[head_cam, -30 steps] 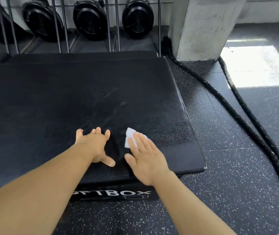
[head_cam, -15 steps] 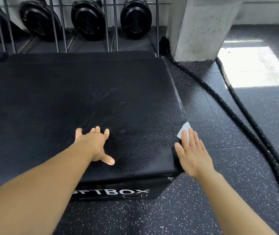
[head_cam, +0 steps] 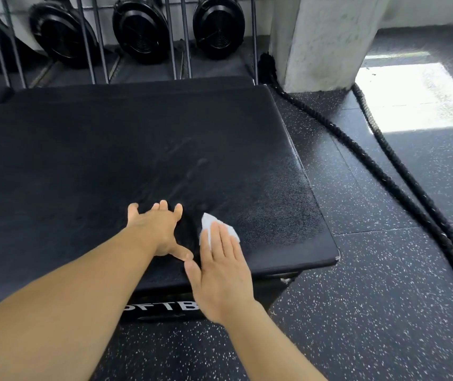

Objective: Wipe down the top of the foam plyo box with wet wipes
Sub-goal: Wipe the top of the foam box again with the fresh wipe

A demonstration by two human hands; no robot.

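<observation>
A large black foam plyo box (head_cam: 110,166) fills the left and middle of the head view, its top textured and faintly streaked. My left hand (head_cam: 157,231) rests on the top near the front edge, palm down, fingers spread, holding nothing. My right hand (head_cam: 220,268) lies flat beside it, fingers together, pressing a white wet wipe (head_cam: 208,221) onto the box top. Only the far part of the wipe shows beyond my fingertips. White lettering on the box's front face is partly hidden by my right wrist.
A thick black battle rope (head_cam: 401,188) runs over the speckled rubber floor (head_cam: 371,312) to the right of the box. A concrete pillar (head_cam: 321,37) stands at the back right. Behind the box are metal rack bars and black round fan housings (head_cam: 140,26).
My right hand slid the wipe from the middle front to the box's right edge, then back left beside my left hand. The left hand stayed planted.
</observation>
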